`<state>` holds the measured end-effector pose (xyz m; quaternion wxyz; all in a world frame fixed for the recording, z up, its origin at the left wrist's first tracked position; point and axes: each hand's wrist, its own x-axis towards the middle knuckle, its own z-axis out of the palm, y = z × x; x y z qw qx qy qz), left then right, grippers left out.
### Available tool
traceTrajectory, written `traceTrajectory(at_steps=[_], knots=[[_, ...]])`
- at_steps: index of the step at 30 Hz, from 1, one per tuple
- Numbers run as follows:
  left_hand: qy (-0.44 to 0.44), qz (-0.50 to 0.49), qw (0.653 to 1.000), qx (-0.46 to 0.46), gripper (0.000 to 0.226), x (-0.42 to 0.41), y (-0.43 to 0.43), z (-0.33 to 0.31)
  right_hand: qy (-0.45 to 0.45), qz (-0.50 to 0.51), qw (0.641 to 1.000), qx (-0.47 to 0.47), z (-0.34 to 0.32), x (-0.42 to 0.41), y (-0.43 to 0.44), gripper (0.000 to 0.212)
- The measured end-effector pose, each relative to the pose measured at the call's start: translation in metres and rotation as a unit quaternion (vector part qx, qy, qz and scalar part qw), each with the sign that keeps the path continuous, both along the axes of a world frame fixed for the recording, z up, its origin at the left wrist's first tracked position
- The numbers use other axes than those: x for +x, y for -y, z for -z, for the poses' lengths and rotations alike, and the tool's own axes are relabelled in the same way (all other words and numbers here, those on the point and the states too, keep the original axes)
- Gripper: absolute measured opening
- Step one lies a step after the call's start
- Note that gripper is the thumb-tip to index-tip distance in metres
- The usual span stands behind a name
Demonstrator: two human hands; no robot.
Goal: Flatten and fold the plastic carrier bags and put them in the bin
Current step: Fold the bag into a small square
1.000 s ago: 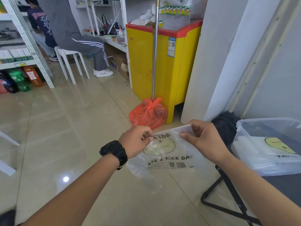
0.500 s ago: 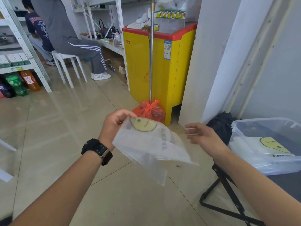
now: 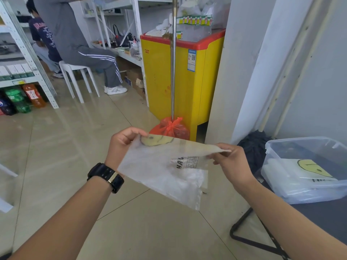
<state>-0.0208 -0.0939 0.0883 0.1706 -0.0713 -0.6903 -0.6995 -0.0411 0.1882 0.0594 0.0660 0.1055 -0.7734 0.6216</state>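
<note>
Both hands hold one translucent carrier bag in the air above the tiled floor, in front of the chest and well apart from the bin, a clear plastic tub standing on a dark worktop at the right. The left hand, with a black watch on its wrist, has its grip pinched on the bag's upper left corner beside a printed yellow smiley face; the right hand has its grip pinched on the opposite upper edge, so the film is stretched between them while the lower part hangs loose toward the floor. Holding it taut at two points looks like a way to pull out wrinkles and line up edges for a fold, so the fold appears not yet finished. On the bag only the black letters "HA" can be read, next to a small printed panel too fine to make out. Inside the bin lies a stack of folded bags, the top one showing the same smiley. Behind, a yellow cabinet with a red rim reads "SAST" and carries a sticker with a QR code.
</note>
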Motion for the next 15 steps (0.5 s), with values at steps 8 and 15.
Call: traceTrajectory(at_steps=[8,15], knots=[[-0.035,0.014,0.999,-0.026,0.038,-0.0015,0.0028,-0.0025,0.038,-0.006,0.985,-0.168,-0.0031,0.0003,-0.0025,0.033],[-0.029,-0.008,0.998,-0.049,0.032,-0.0025,0.0015,0.0013,-0.011,-0.058,0.998,-0.003,-0.0012,0.0027,-0.0012,0.033]])
